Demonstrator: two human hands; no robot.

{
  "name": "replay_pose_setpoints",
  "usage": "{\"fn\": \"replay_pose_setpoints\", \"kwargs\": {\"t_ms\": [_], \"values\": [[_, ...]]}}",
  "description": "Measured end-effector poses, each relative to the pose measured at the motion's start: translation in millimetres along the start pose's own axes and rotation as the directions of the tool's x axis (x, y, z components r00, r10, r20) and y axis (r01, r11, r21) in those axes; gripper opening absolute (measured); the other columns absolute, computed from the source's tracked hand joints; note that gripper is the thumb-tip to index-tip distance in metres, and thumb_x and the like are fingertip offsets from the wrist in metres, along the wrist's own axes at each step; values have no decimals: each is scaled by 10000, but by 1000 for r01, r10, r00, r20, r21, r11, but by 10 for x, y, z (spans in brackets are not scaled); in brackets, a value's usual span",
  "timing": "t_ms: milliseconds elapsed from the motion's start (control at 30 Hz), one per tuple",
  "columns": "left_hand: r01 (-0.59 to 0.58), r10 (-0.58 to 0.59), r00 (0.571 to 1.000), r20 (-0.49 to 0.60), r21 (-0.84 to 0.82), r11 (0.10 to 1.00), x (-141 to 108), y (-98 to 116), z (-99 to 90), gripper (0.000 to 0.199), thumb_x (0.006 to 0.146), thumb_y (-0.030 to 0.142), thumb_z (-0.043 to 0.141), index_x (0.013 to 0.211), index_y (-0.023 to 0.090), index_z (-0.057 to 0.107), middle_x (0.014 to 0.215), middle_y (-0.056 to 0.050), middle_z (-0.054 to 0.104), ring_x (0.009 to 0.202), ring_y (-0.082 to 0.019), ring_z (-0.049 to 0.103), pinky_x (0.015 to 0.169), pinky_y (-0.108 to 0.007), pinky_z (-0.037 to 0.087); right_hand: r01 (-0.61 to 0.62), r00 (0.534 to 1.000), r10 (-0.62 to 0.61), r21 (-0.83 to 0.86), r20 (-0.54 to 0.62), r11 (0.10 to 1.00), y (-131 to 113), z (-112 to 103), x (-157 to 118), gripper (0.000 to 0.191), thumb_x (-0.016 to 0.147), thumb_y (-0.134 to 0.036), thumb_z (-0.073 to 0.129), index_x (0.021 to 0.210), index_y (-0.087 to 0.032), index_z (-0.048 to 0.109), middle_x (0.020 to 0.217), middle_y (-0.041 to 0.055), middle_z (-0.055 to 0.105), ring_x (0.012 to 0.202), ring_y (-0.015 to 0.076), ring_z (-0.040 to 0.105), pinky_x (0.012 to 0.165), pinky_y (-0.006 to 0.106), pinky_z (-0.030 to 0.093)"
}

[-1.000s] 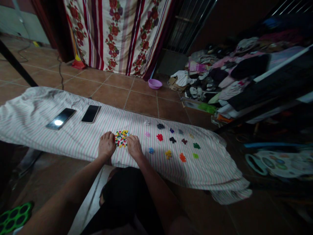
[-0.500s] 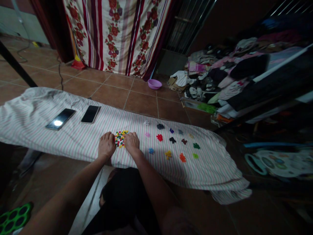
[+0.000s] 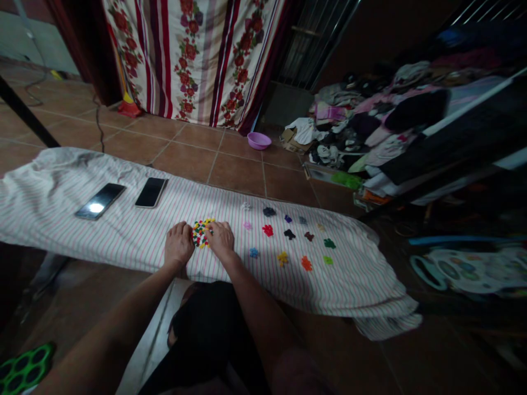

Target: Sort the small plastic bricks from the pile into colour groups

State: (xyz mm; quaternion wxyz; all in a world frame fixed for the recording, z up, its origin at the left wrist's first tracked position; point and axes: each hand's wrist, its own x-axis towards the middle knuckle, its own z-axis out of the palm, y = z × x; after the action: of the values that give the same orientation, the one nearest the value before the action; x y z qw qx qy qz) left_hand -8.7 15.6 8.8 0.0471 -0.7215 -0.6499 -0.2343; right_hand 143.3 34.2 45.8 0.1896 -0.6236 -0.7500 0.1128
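Observation:
A small patch of multicoloured beads (image 3: 201, 233), mostly yellow, red, green and white, lies between my hands on the striped cloth (image 3: 123, 241). My left hand (image 3: 179, 242) rests palm down at its left edge, fingers laid out and touching that side. Over its right edge is my right hand (image 3: 221, 239), with thumb and fingers drawn together at the beads; whatever they pinch is too small to make out. To the right lie little sorted heaps, among them red beads (image 3: 267, 230), yellow beads (image 3: 282, 259), orange beads (image 3: 306, 263) and black beads (image 3: 289, 234).
Two phones, a silver-edged phone (image 3: 100, 202) and a dark phone (image 3: 151, 192), lie on the cloth at left. Beyond it, a purple basin (image 3: 259, 141) stands on the tiled floor near a floral curtain (image 3: 189, 60). Piled clothes (image 3: 370, 115) fill the right side.
The view has shifted very slightly. Both hands stay at the bead patch, and the right fingertips have moved only a little over it.

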Motion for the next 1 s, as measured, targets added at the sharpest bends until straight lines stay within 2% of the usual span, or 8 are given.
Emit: {"fn": "replay_pose_setpoints", "kwargs": {"t_ms": [167,400,667,833,1000], "values": [[0,0,1000,11,6,1000,2,-7,8,200,885,218,416,1000,173,574,1147,-116,607,1066,-264,534,898,-403,407,-51,996,56,83,-64,995,50,17,-41,83,881,-251,570,931,-231,635,951,14,696,919,183,559,837,290,395],[2,-2,1000,26,6,1000,5,4,-17,195,880,210,417,992,174,572,1130,-112,612,1055,-259,538,889,-393,406,-49,989,69,151,-132,987,186,42,-155,73,838,-191,567,882,-231,608,901,5,691,899,178,573,840,289,401],[5,-5,1000,25,-5,1000,-1,-15,-9,207,865,204,431,999,177,587,1163,-116,607,1078,-266,535,907,-401,392,-39,975,68,140,-210,989,388,-46,-388,117,824,-187,558,904,-235,627,865,6,689,880,186,578,820,288,421],[9,-9,999,44,-3,1000,-4,-14,-22,224,860,204,429,1012,174,591,1154,-121,609,1060,-269,538,889,-403,394,-19,958,59,143,-281,990,616,-168,-548,136,861,-200,517,900,-226,645,843,20,692,863,187,596,819,294,442],[18,-18,999,48,4,1000,-5,-1,-34,235,865,212,414,1017,175,590,1168,-125,604,1079,-277,529,899,-410,385,-24,922,91,179,-375,984,945,-347,-757,212,908,-247,456,953,-205,659,921,54,703,877,188,611,845,311,459]]}}
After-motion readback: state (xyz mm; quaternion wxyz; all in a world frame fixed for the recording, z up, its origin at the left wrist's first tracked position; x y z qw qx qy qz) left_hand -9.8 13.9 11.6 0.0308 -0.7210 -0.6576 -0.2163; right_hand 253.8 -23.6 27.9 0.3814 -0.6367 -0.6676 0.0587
